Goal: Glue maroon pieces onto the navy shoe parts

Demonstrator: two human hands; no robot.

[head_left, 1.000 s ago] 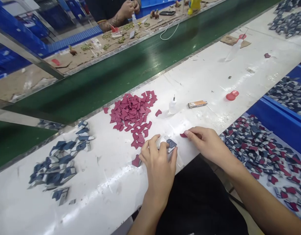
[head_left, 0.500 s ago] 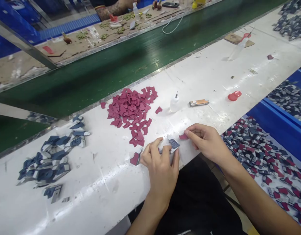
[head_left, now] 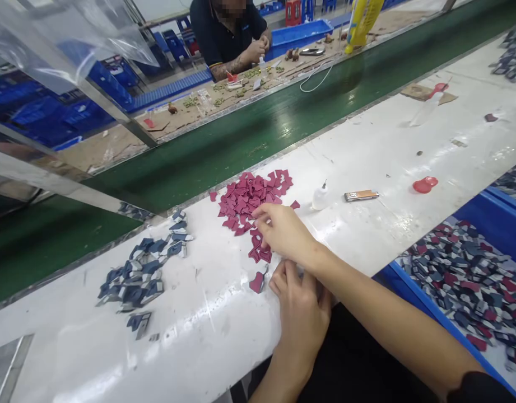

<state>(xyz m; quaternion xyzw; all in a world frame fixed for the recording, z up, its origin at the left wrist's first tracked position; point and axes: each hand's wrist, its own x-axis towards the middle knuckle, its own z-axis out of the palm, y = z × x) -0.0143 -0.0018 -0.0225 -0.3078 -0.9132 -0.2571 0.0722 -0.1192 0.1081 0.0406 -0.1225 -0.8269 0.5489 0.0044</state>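
Observation:
My right hand (head_left: 285, 232) reaches across my left wrist to the pile of small maroon pieces (head_left: 249, 196). Its fingers are bent and a little apart at the near edge of the pile, and no piece shows in them. Close to the table's front edge, my left hand (head_left: 300, 313) is curled around a blue-grey plastic piece that the hands now hide; it showed there half a second ago. Just left of those fingers lies a maroon-faced piece (head_left: 256, 281) with a grey edge.
Blue-grey pieces (head_left: 134, 280) are heaped at left. Beyond the maroon pile stand a needle-tipped bottle (head_left: 320, 197), an orange-labelled cutter (head_left: 361, 195) and a red cap (head_left: 424, 184). A blue bin (head_left: 426, 302) of pieces is at right. Across the green belt (head_left: 241, 134), a person (head_left: 228, 39) sits.
My right hand has moved left and away from me to the maroon pile; the maroon piece it pinched no longer shows. My left hand stays by the table edge. The view has tilted up.

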